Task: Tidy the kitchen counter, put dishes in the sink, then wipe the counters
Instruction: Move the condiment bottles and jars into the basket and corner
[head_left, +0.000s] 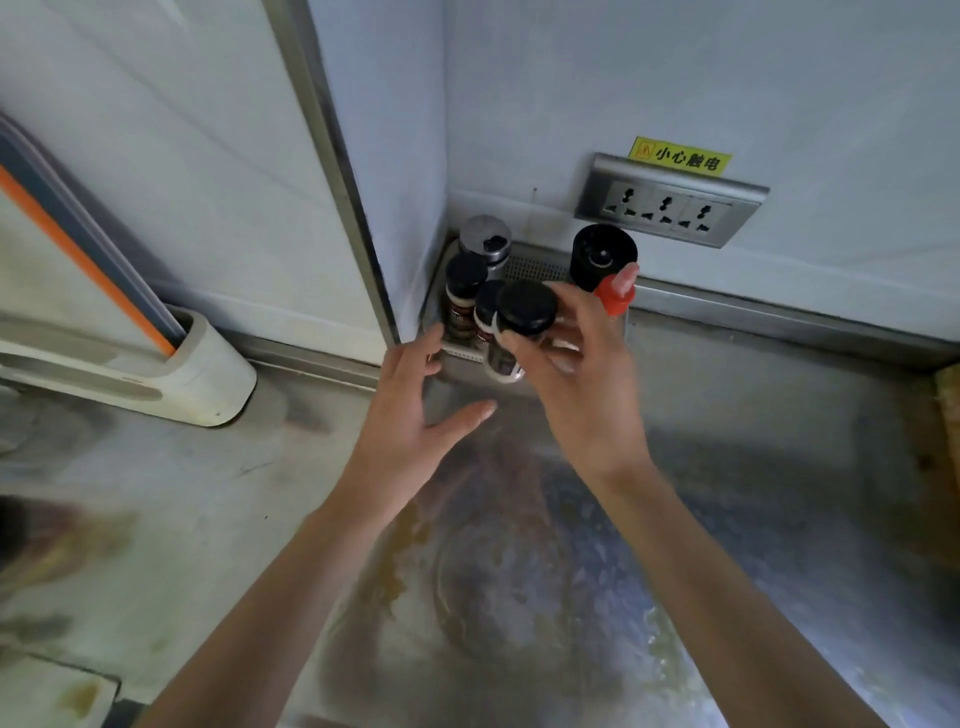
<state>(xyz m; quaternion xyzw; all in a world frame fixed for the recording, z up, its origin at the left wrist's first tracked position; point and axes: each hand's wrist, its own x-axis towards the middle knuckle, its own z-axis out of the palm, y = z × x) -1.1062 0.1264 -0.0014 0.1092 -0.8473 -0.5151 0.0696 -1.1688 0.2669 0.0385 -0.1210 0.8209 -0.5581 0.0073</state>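
Observation:
My right hand (576, 384) grips a spice jar with a black lid (522, 317), held tilted just above the front edge of a small metal tray (535, 267) in the counter's corner. In the tray stand two more black-lidded spice jars (462, 291), a silver-capped shaker (485, 239), a black grinder (602, 254) and a red-capped bottle (618, 291). My left hand (415, 410) hovers open beside the tray's left front corner, fingers spread, holding nothing. The steel counter (727, 467) below is stained and smeared.
A white holder with cutting boards (171, 364) leans against the left wall. A triple power socket (670, 205) with a yellow warning label sits on the back wall. A wooden edge (948, 405) shows at the far right.

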